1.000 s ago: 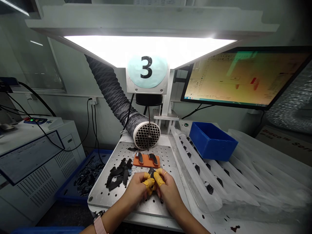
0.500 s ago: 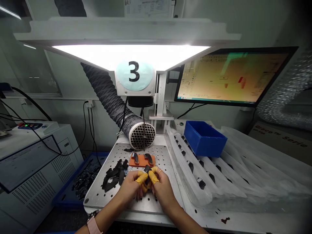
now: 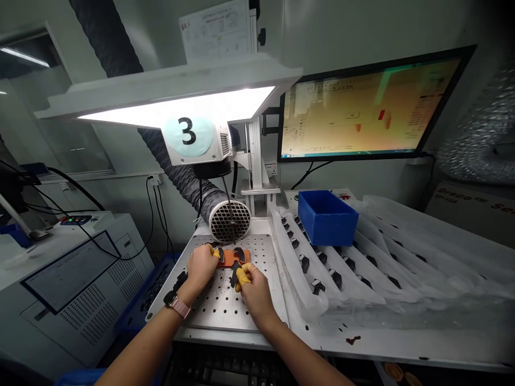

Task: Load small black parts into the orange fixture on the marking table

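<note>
My left hand (image 3: 202,266), with yellow finger covers, is at the left end of an orange block (image 3: 228,259). Its fingers pinch a small curved black part (image 3: 219,253) on that end, mostly hidden behind them. A second curved black part (image 3: 240,254) rests on the block's right side. Just in front of the block, my right hand (image 3: 253,287) is closed on a thin black piece (image 3: 235,273) with an irregular outline, held above the perforated metal plate (image 3: 225,316). More black pieces (image 3: 181,280) lie on the plate, partly covered by my left hand and wrist.
A round grille (image 3: 230,222) on a hose stands behind the block, below the machine head marked 3 (image 3: 187,132). To the right, a blue box (image 3: 328,219) rests on white wrapping sheets (image 3: 289,268) with rows of black parts. A keyboard (image 3: 229,370) lies below the front edge.
My hands were together in front of the block over a small black part. Now they are apart, the left at the block's left end, the right holding a black piece. The view has shifted.
</note>
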`<move>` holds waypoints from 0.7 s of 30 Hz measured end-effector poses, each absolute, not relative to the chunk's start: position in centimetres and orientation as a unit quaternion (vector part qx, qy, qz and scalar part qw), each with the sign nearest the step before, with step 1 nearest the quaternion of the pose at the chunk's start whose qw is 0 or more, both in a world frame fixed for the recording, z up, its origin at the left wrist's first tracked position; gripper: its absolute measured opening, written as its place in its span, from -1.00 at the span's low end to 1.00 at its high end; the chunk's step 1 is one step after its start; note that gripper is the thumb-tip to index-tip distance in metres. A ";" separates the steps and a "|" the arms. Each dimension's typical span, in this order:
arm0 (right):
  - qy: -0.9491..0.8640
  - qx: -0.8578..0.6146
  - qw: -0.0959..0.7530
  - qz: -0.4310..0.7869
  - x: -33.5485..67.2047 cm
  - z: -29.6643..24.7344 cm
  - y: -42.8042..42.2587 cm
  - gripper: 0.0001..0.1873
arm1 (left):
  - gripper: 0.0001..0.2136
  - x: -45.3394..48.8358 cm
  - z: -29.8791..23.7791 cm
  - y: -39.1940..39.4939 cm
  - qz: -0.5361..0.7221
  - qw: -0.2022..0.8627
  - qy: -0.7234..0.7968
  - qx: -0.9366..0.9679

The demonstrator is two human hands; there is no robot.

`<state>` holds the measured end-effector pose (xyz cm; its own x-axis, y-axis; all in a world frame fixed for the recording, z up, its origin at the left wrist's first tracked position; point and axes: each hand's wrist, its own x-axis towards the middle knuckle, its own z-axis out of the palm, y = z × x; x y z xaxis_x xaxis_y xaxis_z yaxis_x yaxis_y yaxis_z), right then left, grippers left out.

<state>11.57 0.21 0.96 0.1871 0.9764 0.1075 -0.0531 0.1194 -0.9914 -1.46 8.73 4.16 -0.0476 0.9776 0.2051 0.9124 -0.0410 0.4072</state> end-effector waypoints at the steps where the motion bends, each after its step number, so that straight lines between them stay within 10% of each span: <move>1: -0.465 -0.500 0.589 0.433 11.6 0.9 0.2 -0.82 | -0.84 -1.2 4.2 9.2 0.209 0.061 0.698 0.682; 21: -0.472 -0.485 0.601 0.425 11.4 0.2 0.6 -0.86 | -0.79 1.2 5.2 11.5 0.126 0.014 0.735 0.666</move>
<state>11.37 0.61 0.23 0.1928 0.9689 0.1555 -0.0525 0.1684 -0.9843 1.20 11.53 5.22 -0.1121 0.9825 0.1486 0.9757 0.0805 0.2039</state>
